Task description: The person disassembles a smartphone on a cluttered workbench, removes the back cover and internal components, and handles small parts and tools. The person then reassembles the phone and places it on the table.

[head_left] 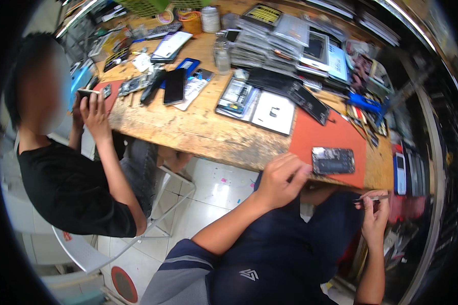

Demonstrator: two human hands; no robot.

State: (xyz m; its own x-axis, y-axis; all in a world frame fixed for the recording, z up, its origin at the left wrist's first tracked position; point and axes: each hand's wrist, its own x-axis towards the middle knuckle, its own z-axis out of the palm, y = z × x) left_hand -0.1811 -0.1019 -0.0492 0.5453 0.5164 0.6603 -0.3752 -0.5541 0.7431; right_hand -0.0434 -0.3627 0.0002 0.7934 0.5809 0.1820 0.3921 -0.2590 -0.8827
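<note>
An opened phone (333, 160) with its inner parts exposed lies on an orange-red mat (318, 133) at the near right of the workbench. Just left of that phone is my left hand (284, 180), its fingers curled in and the thumb close to them; anything between them is hidden. My right hand (375, 216) is off the bench's front edge, low on the right, with a slim tool (375, 198) pinched in its fingers. The tool has a dark end and a metallic end; its exact kind is not clear. A dark phone screen (310, 103) lies across the mat's far edge.
At the left another person (61, 173) sits holding a phone. Stacked flat packages (267, 46) stand at the back, near a white pad (273, 112) with small parts. A black phone (175, 86) lies mid-bench. Hand tools (364, 119) crowd the right edge.
</note>
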